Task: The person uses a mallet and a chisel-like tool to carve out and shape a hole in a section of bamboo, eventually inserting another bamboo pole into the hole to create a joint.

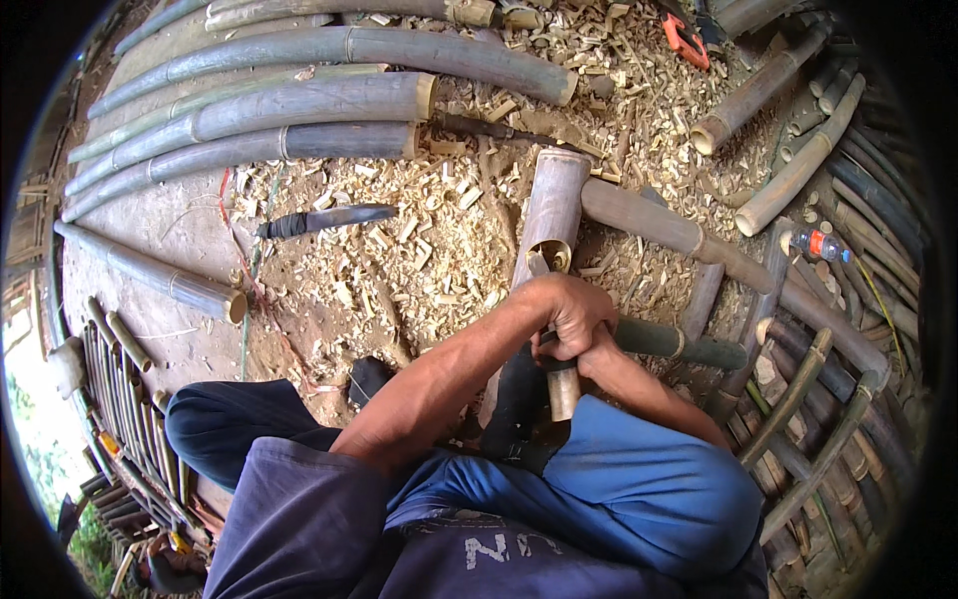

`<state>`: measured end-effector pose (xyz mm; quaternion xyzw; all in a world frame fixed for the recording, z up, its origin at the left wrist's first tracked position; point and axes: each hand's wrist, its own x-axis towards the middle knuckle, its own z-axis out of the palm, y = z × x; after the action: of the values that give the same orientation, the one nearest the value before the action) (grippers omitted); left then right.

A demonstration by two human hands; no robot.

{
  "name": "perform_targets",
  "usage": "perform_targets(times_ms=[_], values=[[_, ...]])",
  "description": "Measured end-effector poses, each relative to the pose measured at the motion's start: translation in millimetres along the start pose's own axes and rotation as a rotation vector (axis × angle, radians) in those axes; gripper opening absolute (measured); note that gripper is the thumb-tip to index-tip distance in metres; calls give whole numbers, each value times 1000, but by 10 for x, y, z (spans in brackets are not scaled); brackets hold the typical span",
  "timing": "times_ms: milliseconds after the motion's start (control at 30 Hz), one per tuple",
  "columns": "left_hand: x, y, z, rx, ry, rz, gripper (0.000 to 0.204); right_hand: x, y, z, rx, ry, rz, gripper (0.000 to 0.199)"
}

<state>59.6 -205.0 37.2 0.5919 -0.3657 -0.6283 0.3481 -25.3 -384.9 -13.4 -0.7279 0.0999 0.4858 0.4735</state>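
Big knife (324,220) lies loose on the wood chips (419,250), well left of the hands. Left hand (571,311) fingers curled tight round a bamboo section (552,215) standing between the knees. Right hand (589,351) sits just under it, mostly hidden, grip unclear.

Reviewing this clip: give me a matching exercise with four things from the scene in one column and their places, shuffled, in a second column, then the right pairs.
Things:
1. long knife
2. plastic bottle
3. orange-handled tool
4. short bamboo section

Places:
A. at the top edge, among chips
B. just ahead of the clasped hands, upright on the ground
C. flat on the shavings, left of centre
D. on the stacked poles at the right

Pairs: 1-C, 2-D, 3-A, 4-B
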Motion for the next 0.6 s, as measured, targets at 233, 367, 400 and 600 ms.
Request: perform_targets(times_ms=[233,367,400,600], values=[[71,163,439,16,728,19,80,-112,-251,0,-391,-54,-71,50],[-2,-131,147,148,179,64,75,80,118,452,61,-1,44,46],[5,-176,79,154,68,38,75,111,79,433,50,-3,31,45],[64,36,496,-19,846,57,79,73,-172,42,-280,1,-53,40]])
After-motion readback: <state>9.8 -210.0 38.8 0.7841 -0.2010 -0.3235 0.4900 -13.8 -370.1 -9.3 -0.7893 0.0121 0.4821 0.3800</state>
